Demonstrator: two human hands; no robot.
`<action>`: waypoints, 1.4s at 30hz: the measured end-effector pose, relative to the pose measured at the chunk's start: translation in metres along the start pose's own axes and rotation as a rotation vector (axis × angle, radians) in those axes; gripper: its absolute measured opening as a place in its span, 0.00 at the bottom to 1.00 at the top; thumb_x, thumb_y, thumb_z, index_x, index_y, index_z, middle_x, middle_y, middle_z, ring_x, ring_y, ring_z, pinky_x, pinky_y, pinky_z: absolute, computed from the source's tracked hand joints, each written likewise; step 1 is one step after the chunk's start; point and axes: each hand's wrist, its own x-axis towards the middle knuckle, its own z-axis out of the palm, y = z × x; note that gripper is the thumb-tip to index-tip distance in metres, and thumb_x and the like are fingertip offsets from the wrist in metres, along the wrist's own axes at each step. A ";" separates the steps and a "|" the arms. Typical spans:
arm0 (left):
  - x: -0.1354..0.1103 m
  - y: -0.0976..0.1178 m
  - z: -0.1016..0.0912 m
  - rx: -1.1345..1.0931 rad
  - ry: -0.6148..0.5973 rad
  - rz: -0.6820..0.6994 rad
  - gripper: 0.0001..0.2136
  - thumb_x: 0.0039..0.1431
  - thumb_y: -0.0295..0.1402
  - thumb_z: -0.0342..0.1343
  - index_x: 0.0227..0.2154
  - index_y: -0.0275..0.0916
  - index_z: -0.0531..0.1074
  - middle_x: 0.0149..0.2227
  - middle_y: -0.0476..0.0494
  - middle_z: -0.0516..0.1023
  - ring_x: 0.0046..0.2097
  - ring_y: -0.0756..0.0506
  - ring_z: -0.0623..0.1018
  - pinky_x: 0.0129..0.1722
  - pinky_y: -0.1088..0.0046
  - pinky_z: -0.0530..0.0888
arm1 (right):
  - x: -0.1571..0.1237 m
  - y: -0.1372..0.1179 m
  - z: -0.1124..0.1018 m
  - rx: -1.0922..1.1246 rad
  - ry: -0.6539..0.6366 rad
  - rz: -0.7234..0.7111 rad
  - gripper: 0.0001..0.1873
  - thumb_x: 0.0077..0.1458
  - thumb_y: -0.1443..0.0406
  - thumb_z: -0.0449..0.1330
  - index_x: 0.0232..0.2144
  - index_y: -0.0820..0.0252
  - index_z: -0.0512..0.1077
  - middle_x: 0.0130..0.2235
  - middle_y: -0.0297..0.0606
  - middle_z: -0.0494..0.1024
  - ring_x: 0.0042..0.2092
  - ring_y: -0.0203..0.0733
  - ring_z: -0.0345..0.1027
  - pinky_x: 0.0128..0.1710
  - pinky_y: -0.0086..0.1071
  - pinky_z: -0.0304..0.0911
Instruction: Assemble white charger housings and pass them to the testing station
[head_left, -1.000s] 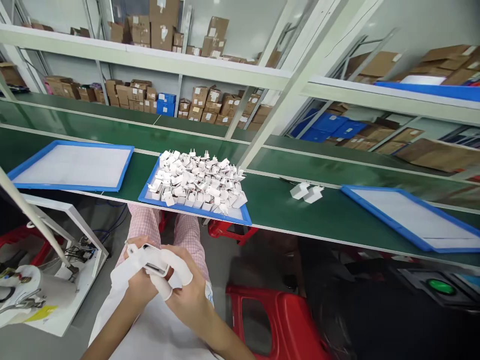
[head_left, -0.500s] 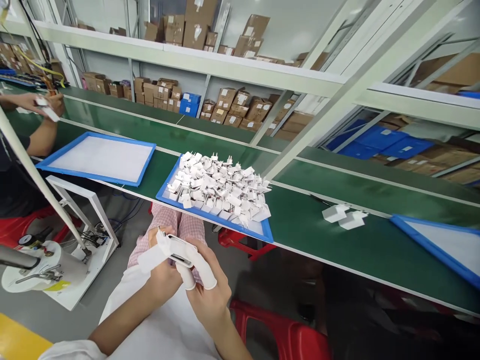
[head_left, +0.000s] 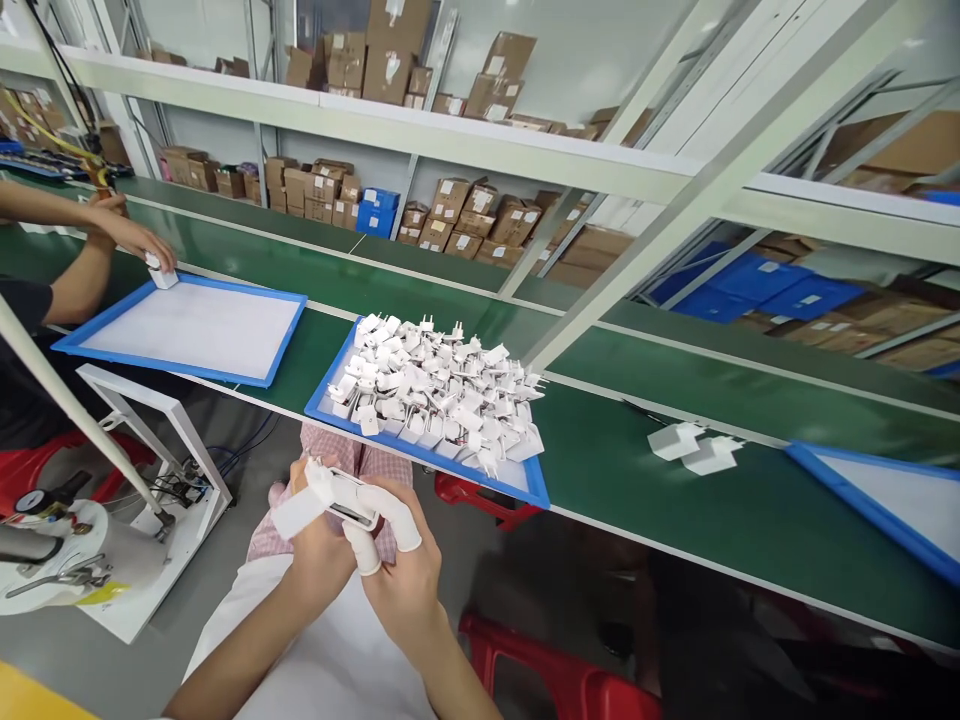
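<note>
Over my lap, both hands are closed around an open white charger housing (head_left: pixel 357 502), whose hollow side faces up. My left hand (head_left: pixel 322 560) grips its left end, together with a white plug cover piece (head_left: pixel 300 510) that sticks out to the left. White finger cots cover the thumb and forefinger of my right hand (head_left: pixel 411 580), which pinches the housing's right end. What lies inside the housing is too small to make out. Just beyond my hands, a heap of white plug parts with pins (head_left: pixel 442 385) fills a blue-rimmed tray (head_left: pixel 537 482).
On the green bench (head_left: pixel 600 470), two white housings (head_left: pixel 709 455) lie right of the heap, near another blue-rimmed tray (head_left: pixel 862 500). At left, a co-worker's hand (head_left: pixel 139 238) holds a white block (head_left: pixel 163 275) at a tray's corner (head_left: pixel 281 345). A red stool (head_left: pixel 555 665) stands below right.
The co-worker's hand has moved right, bringing a white block to the left tray's back corner. My hands keep their hold on the housing, with barely any shift. The view has tilted slightly.
</note>
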 end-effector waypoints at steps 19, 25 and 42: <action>0.211 0.041 0.127 0.059 -0.341 0.404 0.13 0.52 0.28 0.53 0.43 0.41 0.67 0.39 0.42 0.72 0.43 0.39 0.74 0.44 0.57 0.74 | 0.196 0.123 -0.070 -0.155 -0.021 -0.189 0.18 0.62 0.72 0.52 0.52 0.52 0.66 0.47 0.41 0.70 0.45 0.44 0.70 0.43 0.38 0.71; 0.221 0.024 0.147 -0.095 -0.571 0.288 0.11 0.51 0.22 0.50 0.35 0.44 0.64 0.35 0.47 0.71 0.34 0.45 0.74 0.34 0.66 0.76 | 0.183 0.155 -0.065 -0.108 0.011 -0.064 0.20 0.61 0.73 0.51 0.53 0.54 0.65 0.47 0.43 0.69 0.46 0.44 0.70 0.43 0.36 0.71; 0.253 0.010 0.169 -0.148 -0.231 0.806 0.28 0.47 0.26 0.60 0.52 0.44 0.58 0.43 0.43 0.72 0.42 0.43 0.77 0.40 0.62 0.76 | 0.197 0.155 -0.063 -0.232 0.119 -0.132 0.22 0.61 0.74 0.53 0.56 0.52 0.63 0.50 0.45 0.69 0.49 0.48 0.69 0.45 0.43 0.71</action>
